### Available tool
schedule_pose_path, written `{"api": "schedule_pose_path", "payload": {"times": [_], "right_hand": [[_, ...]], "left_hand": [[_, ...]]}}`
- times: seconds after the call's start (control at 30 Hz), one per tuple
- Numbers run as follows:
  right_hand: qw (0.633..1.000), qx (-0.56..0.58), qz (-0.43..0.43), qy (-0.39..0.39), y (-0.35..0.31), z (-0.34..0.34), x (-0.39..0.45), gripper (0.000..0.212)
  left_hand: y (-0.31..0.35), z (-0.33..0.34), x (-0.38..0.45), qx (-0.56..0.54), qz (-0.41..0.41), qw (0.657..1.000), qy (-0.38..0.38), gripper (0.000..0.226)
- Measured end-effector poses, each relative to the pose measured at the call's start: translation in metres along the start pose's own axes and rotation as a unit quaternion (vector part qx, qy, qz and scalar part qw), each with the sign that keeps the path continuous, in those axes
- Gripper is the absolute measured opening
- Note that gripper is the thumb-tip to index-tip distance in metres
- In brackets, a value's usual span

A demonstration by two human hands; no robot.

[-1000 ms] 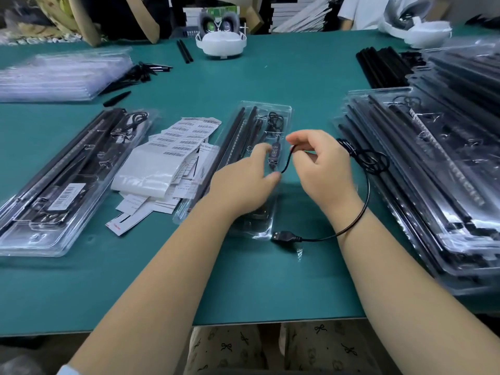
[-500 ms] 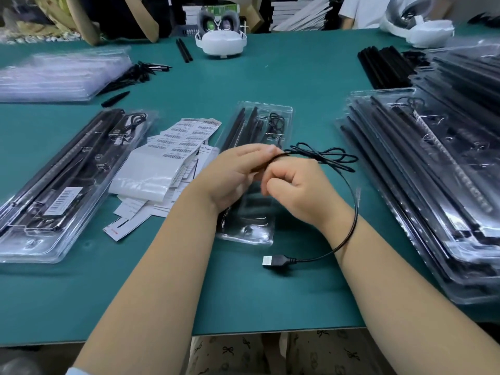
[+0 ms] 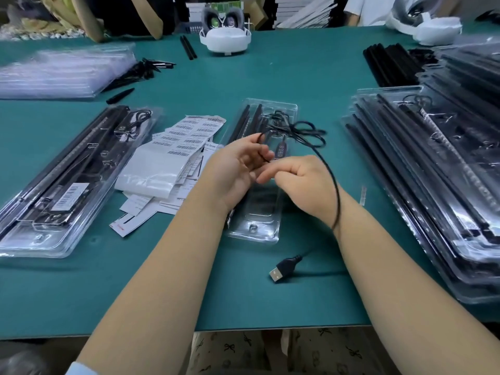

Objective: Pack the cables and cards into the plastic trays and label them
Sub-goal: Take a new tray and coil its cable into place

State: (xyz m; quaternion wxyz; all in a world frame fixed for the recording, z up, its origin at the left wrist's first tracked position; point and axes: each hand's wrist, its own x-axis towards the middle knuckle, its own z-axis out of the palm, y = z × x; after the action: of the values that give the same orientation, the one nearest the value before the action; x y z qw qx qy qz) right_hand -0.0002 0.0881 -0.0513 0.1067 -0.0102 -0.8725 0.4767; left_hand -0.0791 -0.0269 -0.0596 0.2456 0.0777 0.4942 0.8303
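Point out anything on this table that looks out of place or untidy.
The black cable is not coiled: it runs from the left hand past the right hand, and its USB plug lies loose outside the open tray. The paper labels lie scattered.

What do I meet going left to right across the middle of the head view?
Labelled tray → label pile → left hand → right hand → tray stack.
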Motion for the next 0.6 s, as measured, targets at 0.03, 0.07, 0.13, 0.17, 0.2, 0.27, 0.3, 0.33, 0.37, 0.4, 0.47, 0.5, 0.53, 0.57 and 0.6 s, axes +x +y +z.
{"api": "schedule_pose_path", "payload": {"times": [0.03,0.07,0.13,0.17,0.2,0.27,0.3,0.33,0.37,0.4,0.47,0.5,0.53,0.57,0.6], "right_hand": [[0.999,0.016,0.033,0.004,-0.001,0.001,0.003,0.046],[0.996,0.045,0.079,0.013,0.000,0.000,0.005,0.047],[0.956,0.230,0.172,0.058,0.003,-0.009,0.010,0.032],[0.910,0.354,0.201,0.078,0.007,-0.017,0.012,0.029],[0.878,0.421,0.216,0.074,0.012,-0.026,0.011,0.035],[0.884,0.403,0.236,0.004,0.021,-0.042,0.006,0.054],[0.894,0.382,0.233,-0.027,0.024,-0.045,0.005,0.061],[0.905,0.358,0.225,-0.049,0.025,-0.045,0.004,0.063],[0.918,0.327,0.215,-0.060,0.025,-0.043,0.003,0.056],[0.933,0.295,0.199,-0.055,0.025,-0.039,0.003,0.041],[0.952,0.263,0.158,-0.007,0.027,-0.033,0.004,0.011],[0.952,0.270,0.141,0.018,0.027,-0.033,0.005,0.006],[0.949,0.286,0.125,0.039,0.028,-0.034,0.006,0.009],[0.945,0.305,0.109,0.055,0.027,-0.035,0.007,0.012],[0.942,0.316,0.095,0.066,0.028,-0.037,0.007,0.014]], "left_hand": [[0.002,-0.002,0.001,-0.042,-0.020,0.999,0.013,0.018],[0.004,-0.003,0.001,-0.074,-0.031,0.997,0.023,0.018],[0.003,-0.004,0.002,-0.095,-0.029,0.994,0.038,0.018],[0.002,-0.003,0.002,-0.087,-0.023,0.995,0.041,0.017],[0.001,-0.001,0.001,-0.072,-0.014,0.996,0.045,0.016],[-0.004,0.002,0.002,-0.021,0.014,0.998,0.055,0.013],[-0.006,0.003,0.003,0.009,0.031,0.998,0.058,0.012],[-0.008,0.004,0.003,0.035,0.048,0.996,0.059,0.012],[-0.009,0.004,0.003,0.056,0.064,0.995,0.060,0.013],[-0.010,0.004,0.002,0.071,0.078,0.992,0.062,0.013],[-0.009,0.003,0.001,0.079,0.089,0.991,0.060,0.010],[-0.008,0.003,0.001,0.072,0.084,0.992,0.055,0.007],[-0.007,0.003,0.000,0.066,0.077,0.994,0.049,0.005],[-0.007,0.003,0.000,0.069,0.069,0.994,0.041,0.005],[-0.007,0.003,0.000,0.086,0.066,0.994,0.032,0.007]]}}
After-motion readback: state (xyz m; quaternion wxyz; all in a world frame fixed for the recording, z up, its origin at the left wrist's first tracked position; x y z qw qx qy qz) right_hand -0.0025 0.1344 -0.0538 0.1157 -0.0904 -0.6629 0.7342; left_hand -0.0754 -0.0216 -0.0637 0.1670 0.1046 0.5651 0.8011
